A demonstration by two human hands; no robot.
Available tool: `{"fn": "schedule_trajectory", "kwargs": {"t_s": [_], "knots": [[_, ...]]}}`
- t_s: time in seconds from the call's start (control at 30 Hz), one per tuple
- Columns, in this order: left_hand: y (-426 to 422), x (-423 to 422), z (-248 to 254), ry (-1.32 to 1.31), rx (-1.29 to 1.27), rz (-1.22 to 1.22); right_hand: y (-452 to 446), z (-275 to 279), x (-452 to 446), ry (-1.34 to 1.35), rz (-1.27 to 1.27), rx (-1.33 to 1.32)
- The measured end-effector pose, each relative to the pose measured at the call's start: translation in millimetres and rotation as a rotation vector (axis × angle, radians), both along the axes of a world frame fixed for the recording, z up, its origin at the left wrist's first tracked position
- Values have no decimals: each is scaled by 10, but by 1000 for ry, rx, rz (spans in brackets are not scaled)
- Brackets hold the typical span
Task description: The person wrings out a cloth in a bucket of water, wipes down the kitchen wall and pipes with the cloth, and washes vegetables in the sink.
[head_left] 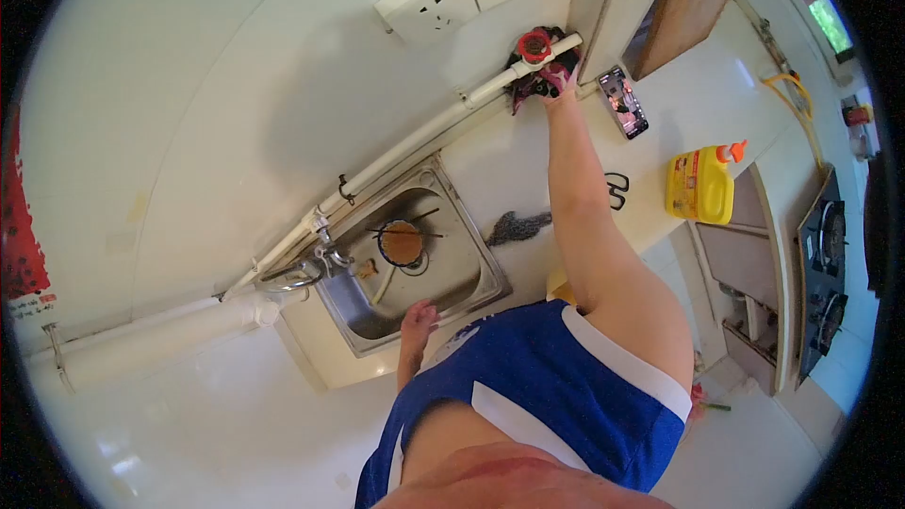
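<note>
My right arm stretches to the wall corner, where my right hand (560,87) grips a crumpled dark and pink cloth (539,87) behind the white pipe (490,91). A red valve knob (534,44) is beside it. My left hand (420,319) hangs by the near rim of the steel sink (471,226), fingers loosely curled and apart, holding nothing. Inside the sink, a bowl of brownish liquid (401,243) has dark chopsticks (426,234) across it. The faucet (326,251) is at the sink's left end.
Right of my right arm are a phone (623,103), black-handled scissors (617,190) and a yellow bottle (699,185). A dark wet patch (518,227) marks the counter. Wall sockets (432,6) are above; a gas stove (827,264) stands far right.
</note>
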State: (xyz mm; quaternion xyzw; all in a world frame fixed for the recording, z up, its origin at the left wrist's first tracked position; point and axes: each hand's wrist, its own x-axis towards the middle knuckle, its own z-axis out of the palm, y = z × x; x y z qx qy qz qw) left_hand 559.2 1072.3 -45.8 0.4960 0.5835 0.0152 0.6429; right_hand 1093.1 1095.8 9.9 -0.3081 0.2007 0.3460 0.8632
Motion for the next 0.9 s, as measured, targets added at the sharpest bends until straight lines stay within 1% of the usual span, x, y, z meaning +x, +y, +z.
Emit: {"fn": "schedule_trajectory", "kwargs": {"t_s": [0.03, 0.1, 0.13, 0.17, 0.23, 0.27, 0.33, 0.4, 0.43, 0.47, 0.5, 0.57, 0.6, 0.63, 0.67, 0.7, 0.77, 0.83, 0.87, 0.9], "knots": [[-15, -1, -16, -22, 3, -54, -63, -158, 31, -53, 157, -213], [-13, 59, -30, -32, 0, -51, -40, -514, 11, -49, 348, -111], [-3, 120, -22, -46, 4, -47, 147, -984, -28, -70, 329, 14], [13, 206, 16, -46, 4, -51, 375, -1312, -73, -94, 309, 143], [53, 337, 144, -84, 4, -58, 287, -445, -563, -108, 621, -42], [70, 375, 157, -79, 8, -56, 294, -427, -554, -105, 623, -37], [85, 396, 179, -113, 48, -4, 314, -442, -561, -53, 536, 65], [89, 356, 177, -83, 27, 11, 326, -534, -363, -11, 240, 128], [63, 324, 166, -58, 0, 25, 219, -395, -172, 1, 82, 241], [28, 246, 97, -57, -3, 25, 115, -546, 19, -69, 117, 259], [1, 114, -31, -91, -15, 18, 169, -927, 219, -175, 213, 406], [12, 88, -107, -139, -26, 6, 99, -561, 25, -75, 75, 237], [-9, 91, -94, -87, -42, 11, 143, -515, 20, -79, 79, 236], [-29, 64, -69, -28, -58, 18, 192, -505, -22, -33, -38, 140], [-14, 59, -70, -26, -55, 25, 252, -480, -49, 10, -154, 47], [-1, 58, -76, -34, -18, -10, 259, -386, -23, 14, -147, 49], [-2, 19, -52, -34, 19, -39, 187, -195, 110, 86, -364, 159], [-20, 28, -12, 7, 44, -22, 255, -579, 298, -169, -376, 448], [-23, -12, -69, 0, 40, -15, 251, -712, 352, -128, -349, 487], [-46, -106, -128, 16, 7, 17, 217, -721, 305, -129, -341, 479]]}}
